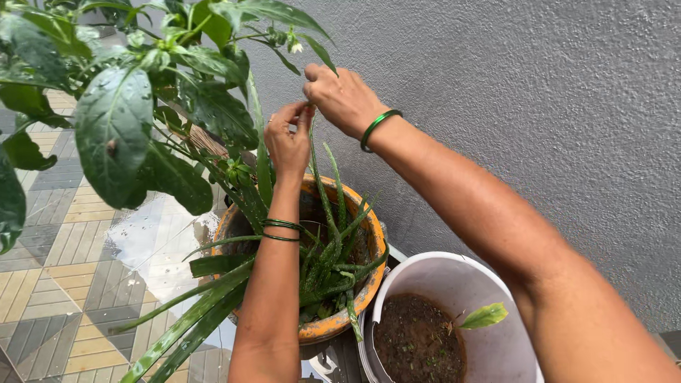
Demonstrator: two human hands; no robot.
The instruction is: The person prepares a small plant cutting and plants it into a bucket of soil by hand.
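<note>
Up high, both hands pinching, left hand [287, 142] and right hand [340, 96] on thin leaf tip [311, 117]

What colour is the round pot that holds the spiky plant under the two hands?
The pot is orange, with worn, soil-stained patches on its rim; the head view shows it.

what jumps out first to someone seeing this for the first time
Two raised hands meet mid-frame, the left hand and right hand pinching the tip of a thin leaf above an orange pot of spiky plants. A big-leaved plant fills the upper left; a white bucket of soil sits lower right.
</note>
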